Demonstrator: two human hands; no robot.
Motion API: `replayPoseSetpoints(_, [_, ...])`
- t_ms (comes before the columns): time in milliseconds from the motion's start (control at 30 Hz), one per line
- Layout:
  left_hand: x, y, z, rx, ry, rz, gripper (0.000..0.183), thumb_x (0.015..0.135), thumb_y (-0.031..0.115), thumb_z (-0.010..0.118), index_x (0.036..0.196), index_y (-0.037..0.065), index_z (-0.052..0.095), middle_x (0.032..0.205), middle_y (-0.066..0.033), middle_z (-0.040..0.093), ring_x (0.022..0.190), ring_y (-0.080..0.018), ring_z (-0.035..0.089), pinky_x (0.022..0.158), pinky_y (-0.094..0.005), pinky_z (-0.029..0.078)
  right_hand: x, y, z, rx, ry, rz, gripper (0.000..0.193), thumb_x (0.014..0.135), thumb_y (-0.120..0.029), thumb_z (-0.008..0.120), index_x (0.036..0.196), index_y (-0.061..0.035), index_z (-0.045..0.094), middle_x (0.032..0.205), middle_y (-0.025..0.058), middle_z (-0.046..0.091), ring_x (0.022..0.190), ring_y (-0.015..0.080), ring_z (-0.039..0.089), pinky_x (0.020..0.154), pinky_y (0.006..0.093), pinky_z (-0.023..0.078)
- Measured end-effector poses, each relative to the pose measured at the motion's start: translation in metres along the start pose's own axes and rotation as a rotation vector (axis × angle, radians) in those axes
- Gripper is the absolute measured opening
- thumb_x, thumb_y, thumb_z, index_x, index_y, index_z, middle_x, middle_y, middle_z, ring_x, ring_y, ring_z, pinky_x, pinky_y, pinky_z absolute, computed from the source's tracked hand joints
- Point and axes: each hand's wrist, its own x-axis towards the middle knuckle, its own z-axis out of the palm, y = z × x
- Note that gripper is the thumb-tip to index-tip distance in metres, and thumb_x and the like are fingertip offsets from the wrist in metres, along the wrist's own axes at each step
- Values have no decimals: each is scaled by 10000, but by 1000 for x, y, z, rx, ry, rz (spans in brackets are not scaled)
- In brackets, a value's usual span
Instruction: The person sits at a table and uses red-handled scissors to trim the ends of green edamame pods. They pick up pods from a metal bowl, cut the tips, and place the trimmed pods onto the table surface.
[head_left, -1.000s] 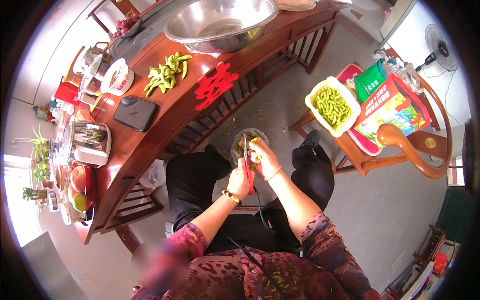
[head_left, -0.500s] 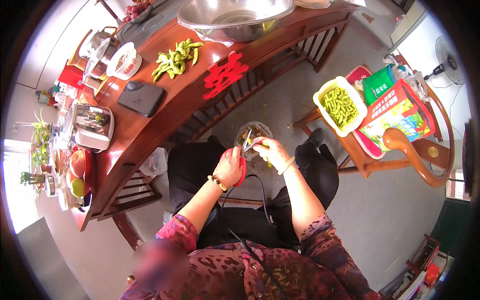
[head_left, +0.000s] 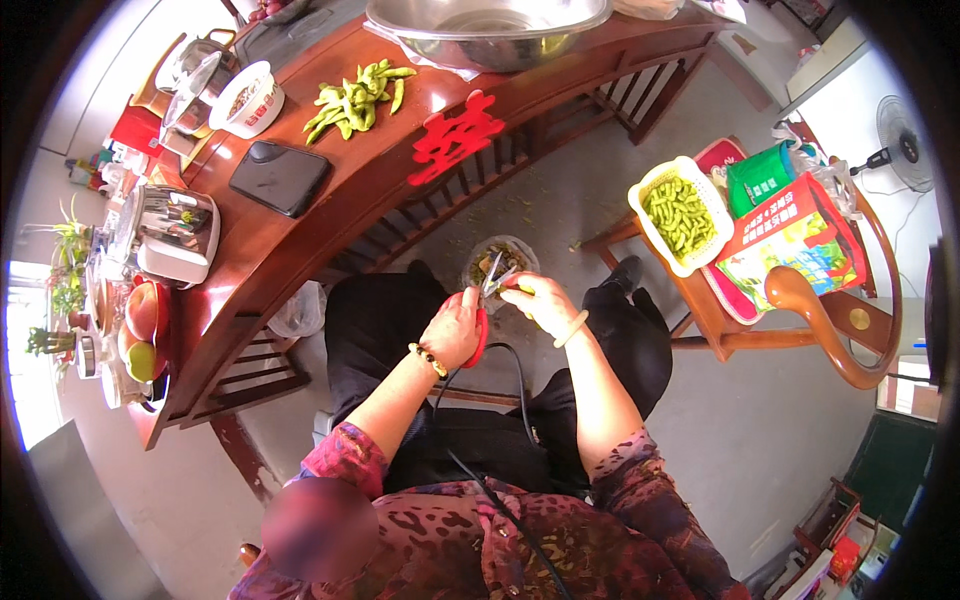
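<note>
My left hand (head_left: 450, 332), a beaded bracelet at its wrist, grips a pair of scissors (head_left: 482, 338) by the red handles. The blades stand apart and point away from me, over my lap. Close by the blades, my right hand (head_left: 545, 303), with a pale bangle, has its fingers pinched on a green bean pod (head_left: 526, 289), mostly hidden by the fingers. Beneath both hands, on the floor between my feet, is a small lined bin (head_left: 531, 262) with scraps in it.
On the chair (head_left: 735, 343) at right stand a white basket (head_left: 649, 183) full of pods and a red bag (head_left: 800, 240). The wooden table (head_left: 300, 235) bears loose pods (head_left: 355, 100), a steel basin (head_left: 490, 45), a black phone (head_left: 280, 178) and a white tub (head_left: 255, 112).
The scissor blades have spread wider. The right hand's fingers now cover more of the pod. The whole view has shifted slightly.
</note>
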Motion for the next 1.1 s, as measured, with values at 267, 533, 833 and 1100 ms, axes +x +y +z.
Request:
replayPoseSetpoints(267, [2,2,3,40,-113,-31,205,822,104,439,979,-13,376,866,-262,556,820,-377,574,723,-427,470,2,9,-7,-42,2,-173,185,798,-162,597,914,-18,607,803,1,548,580,73,472,494,219,367])
replayPoseSetpoints(533, [-4,-5,13,-45,-132,-41,226,781,56,465,974,0,363,763,-261,553,718,-429,554,613,-482,446,-1,6,-9,-196,12,-195,197,785,-175,594,918,-31,614,869,105,588,820,216,561,742,297,430])
replayPoseSetpoints(833, [-4,-1,9,-209,17,-73,276,745,64,522,1010,34,453,632,-198,560,595,-366,579,515,-415,449,9,35,-32,954,1,63,180,785,-110,611,937,-20,576,631,-35,472,476,42,368,416,181,273])
replayPoseSetpoints(1100, [-14,-4,8,-242,-1,-49,285,727,57,545,1002,40,476,652,-187,573,610,-352,584,549,-388,459,15,44,-150,2010,304,-633,252,884,-184,499,1007,33,464,931,114,514,523,58,352,430,158,324])
